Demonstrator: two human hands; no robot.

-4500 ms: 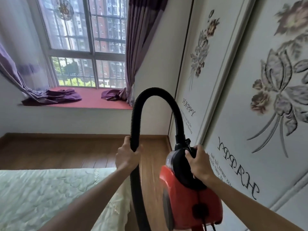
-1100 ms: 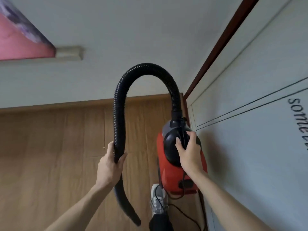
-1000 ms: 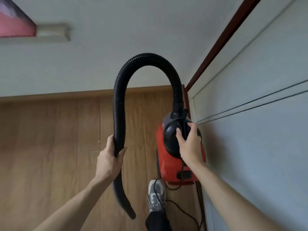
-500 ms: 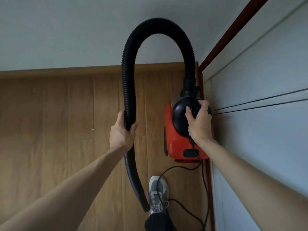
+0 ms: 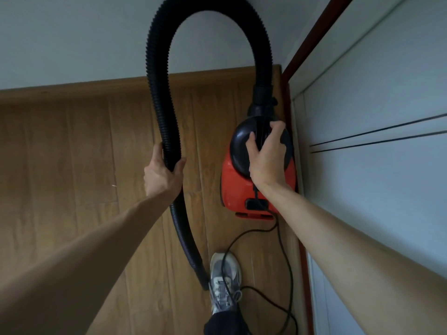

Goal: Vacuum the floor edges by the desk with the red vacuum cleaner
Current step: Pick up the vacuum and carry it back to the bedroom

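Observation:
The red vacuum cleaner (image 5: 235,189), red body with a black rounded top, hangs low over the wooden floor (image 5: 72,165) close to the white panel on the right. My right hand (image 5: 267,155) grips its black top handle. A black ribbed hose (image 5: 157,56) arches up from the vacuum's front and comes down on the left, where my left hand (image 5: 163,176) is closed around it. The hose's free end (image 5: 202,278) points down beside my shoe. No desk is in view.
A black power cord (image 5: 281,257) trails from the vacuum's rear and loops over my grey shoe (image 5: 223,282). A wooden skirting board (image 5: 96,87) runs along the far white wall. White wardrobe panels (image 5: 375,177) with a dark red-brown frame (image 5: 314,35) close off the right side.
I walked from beside the bed to the room's corner, and the view tilted down to the floor. Over the last second the vacuum sank lower by the wardrobe; both grips stayed the same.

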